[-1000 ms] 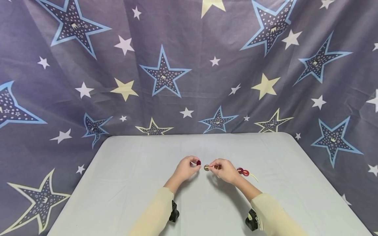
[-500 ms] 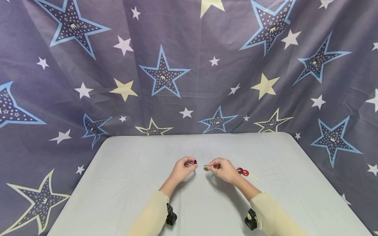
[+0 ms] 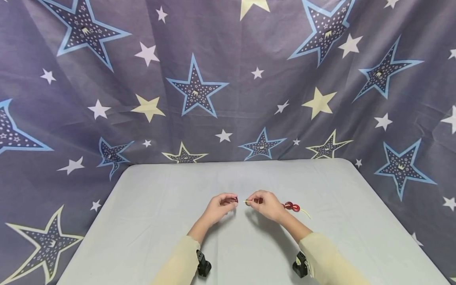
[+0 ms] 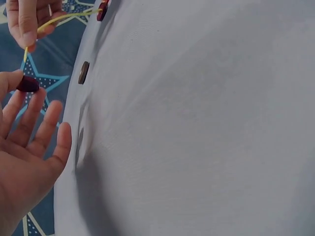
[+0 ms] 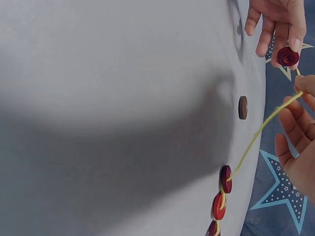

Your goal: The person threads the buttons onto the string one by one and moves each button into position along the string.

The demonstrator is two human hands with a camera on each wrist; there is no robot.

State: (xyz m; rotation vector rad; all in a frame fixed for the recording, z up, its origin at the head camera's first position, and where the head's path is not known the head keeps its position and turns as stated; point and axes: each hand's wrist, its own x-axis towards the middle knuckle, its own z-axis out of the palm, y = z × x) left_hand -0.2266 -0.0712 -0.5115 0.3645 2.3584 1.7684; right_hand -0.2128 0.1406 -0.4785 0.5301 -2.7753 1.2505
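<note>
My left hand [image 3: 217,209] pinches a round dark red button [image 5: 288,56] between thumb and fingertips, above the table. In the left wrist view that button shows edge-on. Just to the right, my right hand [image 3: 268,206] pinches a yellow string [image 5: 261,129] near its end, and a short tip sticks out toward the button. From these fingers the string runs down through several red buttons [image 5: 219,205] lying in a row on the table. A separate brown button [image 5: 243,107] lies on the table below the hands; in the head view my right fingers mostly cover it.
The white-covered table [image 3: 160,206] stretches out around both hands. A star-patterned curtain [image 3: 213,126] hangs behind it and at both sides. Past the strung buttons, the string's loose tail [image 3: 305,213] lies to the right. Each wrist carries a small black camera [image 3: 204,265].
My left hand has drawn slightly left with the dark red button and turned it. The right hand has shifted a little left, and the string's tip now shows beyond its fingertips.
</note>
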